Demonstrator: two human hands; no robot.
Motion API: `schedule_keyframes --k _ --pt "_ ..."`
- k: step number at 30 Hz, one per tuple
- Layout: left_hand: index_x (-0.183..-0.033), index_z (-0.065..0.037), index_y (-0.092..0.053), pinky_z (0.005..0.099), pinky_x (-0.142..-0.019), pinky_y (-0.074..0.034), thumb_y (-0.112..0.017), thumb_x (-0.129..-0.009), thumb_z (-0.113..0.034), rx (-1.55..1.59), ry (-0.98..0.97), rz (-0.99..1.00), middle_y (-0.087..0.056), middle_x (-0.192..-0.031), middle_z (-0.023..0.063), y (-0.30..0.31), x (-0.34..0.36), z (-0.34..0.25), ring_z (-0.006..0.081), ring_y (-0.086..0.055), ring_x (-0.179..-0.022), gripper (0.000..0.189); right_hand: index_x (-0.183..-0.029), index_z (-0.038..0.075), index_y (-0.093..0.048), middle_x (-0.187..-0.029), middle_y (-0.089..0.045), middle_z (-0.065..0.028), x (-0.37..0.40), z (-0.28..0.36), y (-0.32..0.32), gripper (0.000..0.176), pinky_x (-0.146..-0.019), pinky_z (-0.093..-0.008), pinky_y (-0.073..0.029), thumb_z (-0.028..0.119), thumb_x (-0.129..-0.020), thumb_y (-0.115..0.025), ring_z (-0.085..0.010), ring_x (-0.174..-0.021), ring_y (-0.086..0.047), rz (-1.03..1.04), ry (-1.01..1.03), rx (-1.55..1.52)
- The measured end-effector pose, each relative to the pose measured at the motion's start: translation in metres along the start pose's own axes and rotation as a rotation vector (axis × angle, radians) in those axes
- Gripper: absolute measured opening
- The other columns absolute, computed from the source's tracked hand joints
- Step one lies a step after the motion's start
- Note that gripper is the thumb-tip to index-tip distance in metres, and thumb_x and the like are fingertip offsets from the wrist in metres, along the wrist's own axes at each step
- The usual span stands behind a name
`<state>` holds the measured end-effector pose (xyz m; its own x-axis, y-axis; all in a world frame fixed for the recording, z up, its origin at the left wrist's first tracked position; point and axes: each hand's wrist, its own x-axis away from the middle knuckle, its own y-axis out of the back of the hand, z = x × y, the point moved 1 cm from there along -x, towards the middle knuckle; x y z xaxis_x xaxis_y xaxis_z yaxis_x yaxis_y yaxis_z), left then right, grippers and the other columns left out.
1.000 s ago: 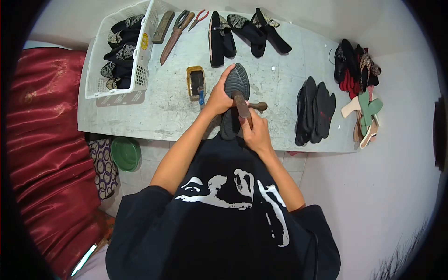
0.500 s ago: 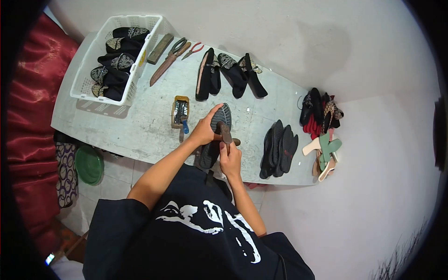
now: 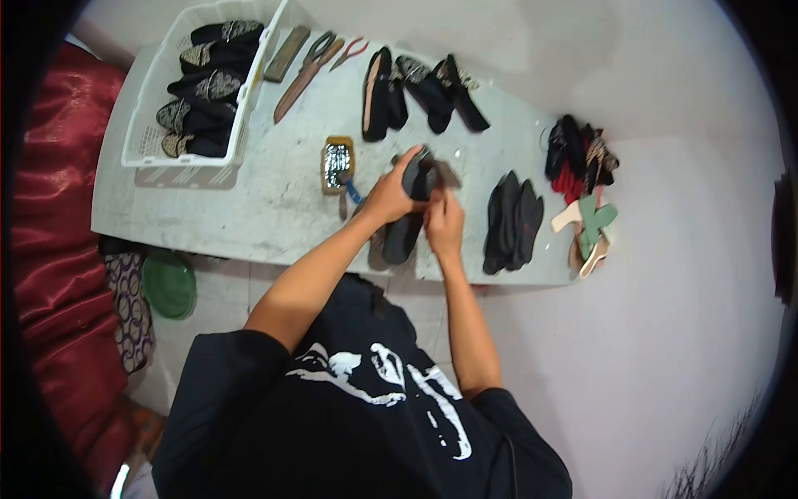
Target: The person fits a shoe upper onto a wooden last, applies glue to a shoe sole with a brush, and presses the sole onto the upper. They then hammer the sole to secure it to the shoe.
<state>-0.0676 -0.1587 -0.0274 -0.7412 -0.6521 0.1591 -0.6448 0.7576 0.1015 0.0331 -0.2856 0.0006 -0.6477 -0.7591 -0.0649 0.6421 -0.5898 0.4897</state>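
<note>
My left hand (image 3: 389,198) is wrapped round the upper part of a black shoe (image 3: 402,239) over the table's near side. The shoe's ribbed sole is turned partly aside, and its front end is blurred. My right hand (image 3: 445,224) is closed on a hammer, whose metal head (image 3: 447,175) is smeared by motion just right of the shoe. Most of the handle is hidden by my fingers. Left of my hands lies a small yellowish tray (image 3: 325,175) of dark, shiny glue-like stuff, with a blue-handled brush (image 3: 352,191) at its corner.
A white plastic basket (image 3: 133,148) of decorated black shoes stands at the left. Behind are a block (image 3: 288,54), a knife (image 3: 299,90), scissors (image 3: 320,50), red-handled pliers (image 3: 349,53) and black shoes (image 3: 428,91). Black soles (image 3: 513,223) and shoe parts (image 3: 588,220) lie right.
The camera view has shifted, so the table sits higher in the picture. The shoe has tilted, showing less of its ribbed sole. The hammer head has moved off the sole to the right.
</note>
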Motion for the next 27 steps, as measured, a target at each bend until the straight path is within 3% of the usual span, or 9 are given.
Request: schedule_keyframes --k 1,3,5,6,9,10,14,19,27 --pt "-0.166 -0.033 -0.031 0.0499 -0.101 -0.057 -0.098 -0.068 -0.037 0.034 0.076 0.047 -0.072 -0.131 0.0230 0.003 -0.001 -0.005 0.0444 -0.071 -0.119 0.119 -0.092 0.001 -0.061 -0.055 -0.053 -0.0036 -0.004 0.001 -0.003 0.037 -0.045 -0.0323 -0.038 0.030 -0.112 -0.051 -0.0124 -0.045 -0.050 -0.004 -0.049 -0.005" --pt "-0.166 -0.032 -0.030 0.0500 -0.100 -0.057 -0.099 -0.065 -0.035 -0.055 -0.137 -0.051 -0.072 -0.130 0.0226 -0.002 -0.004 0.007 0.0446 -0.071 -0.118 0.122 -0.092 0.001 -0.061 -0.058 -0.055 -0.0034 -0.004 0.010 -0.003 0.039 -0.047 -0.0311 -0.039 0.033 -0.113 -0.053 -0.0110 -0.049 -0.051 -0.029 -0.016 0.002" --pt "-0.167 -0.032 -0.030 0.0506 -0.099 -0.057 -0.100 -0.065 -0.033 -0.039 -0.130 -0.049 -0.072 -0.130 0.0224 -0.004 -0.005 0.012 0.0451 -0.071 -0.118 0.123 -0.091 0.001 -0.061 -0.059 -0.056 -0.0038 -0.006 0.008 -0.005 0.040 -0.049 -0.0306 -0.039 0.034 -0.112 -0.053 -0.0104 -0.052 -0.052 -0.077 0.036 -0.002" --pt "-0.167 -0.032 -0.030 0.0505 -0.099 -0.057 -0.100 -0.065 -0.032 -0.029 -0.125 -0.046 -0.072 -0.131 0.0223 -0.004 -0.006 0.012 0.0451 -0.071 -0.118 0.123 -0.091 0.001 -0.061 -0.061 -0.057 -0.0050 -0.007 0.010 -0.007 0.040 -0.052 -0.0322 -0.040 0.034 -0.112 -0.055 -0.0111 -0.054 -0.052 -0.057 -0.036 0.017" --pt "-0.167 -0.032 -0.030 0.0508 -0.099 -0.057 -0.098 -0.068 -0.028 -0.026 -0.122 -0.042 -0.073 -0.129 0.0234 -0.006 -0.006 0.015 0.0467 -0.070 -0.118 0.120 -0.100 -0.004 -0.062 -0.072 -0.061 -0.0224 -0.004 0.039 -0.005 0.035 -0.062 -0.0434 -0.045 0.029 -0.109 -0.059 -0.0325 -0.061 -0.056 -0.014 -0.106 0.026" --pt "-0.167 -0.031 -0.029 0.0510 -0.099 -0.057 -0.097 -0.069 -0.027 -0.030 -0.123 -0.044 -0.073 -0.128 0.0239 -0.006 -0.007 0.017 0.0475 -0.070 -0.118 0.119 -0.100 -0.004 -0.062 -0.071 -0.061 -0.0224 0.000 0.035 -0.009 0.033 -0.062 -0.0434 -0.046 0.028 -0.108 -0.060 -0.0326 -0.060 -0.059 -0.055 -0.010 0.030" --pt "-0.167 -0.032 -0.029 0.0518 -0.100 -0.056 -0.094 -0.072 -0.026 -0.023 -0.136 -0.046 -0.073 -0.126 0.0259 -0.005 -0.007 0.017 0.0500 -0.069 -0.117 0.115 -0.101 -0.003 -0.064 -0.071 -0.062 -0.0223 0.004 0.042 -0.010 0.031 -0.062 -0.0437 -0.047 0.026 -0.108 -0.059 -0.0335 -0.060 -0.058 -0.020 -0.080 0.047" --pt "-0.167 -0.027 -0.029 0.0460 -0.102 -0.056 -0.092 -0.075 -0.020 -0.070 -0.082 -0.023 -0.072 -0.133 0.0229 -0.004 -0.001 0.006 0.0434 -0.072 -0.119 0.112 -0.097 -0.003 -0.062 -0.072 -0.061 -0.0230 0.011 0.041 -0.006 0.030 -0.062 -0.0450 -0.046 0.025 -0.107 -0.059 -0.0354 -0.060 -0.058 -0.039 -0.110 0.032" --pt "-0.168 -0.027 -0.029 0.0462 -0.103 -0.056 -0.093 -0.072 -0.015 -0.080 -0.097 -0.015 -0.072 -0.132 0.0228 -0.002 -0.005 0.007 0.0415 -0.072 -0.120 0.116 -0.096 -0.003 -0.060 -0.075 -0.060 -0.0276 0.028 0.041 0.002 0.028 -0.063 -0.0489 -0.046 0.024 -0.105 -0.062 -0.0501 -0.070 -0.061 -0.029 -0.023 0.059"
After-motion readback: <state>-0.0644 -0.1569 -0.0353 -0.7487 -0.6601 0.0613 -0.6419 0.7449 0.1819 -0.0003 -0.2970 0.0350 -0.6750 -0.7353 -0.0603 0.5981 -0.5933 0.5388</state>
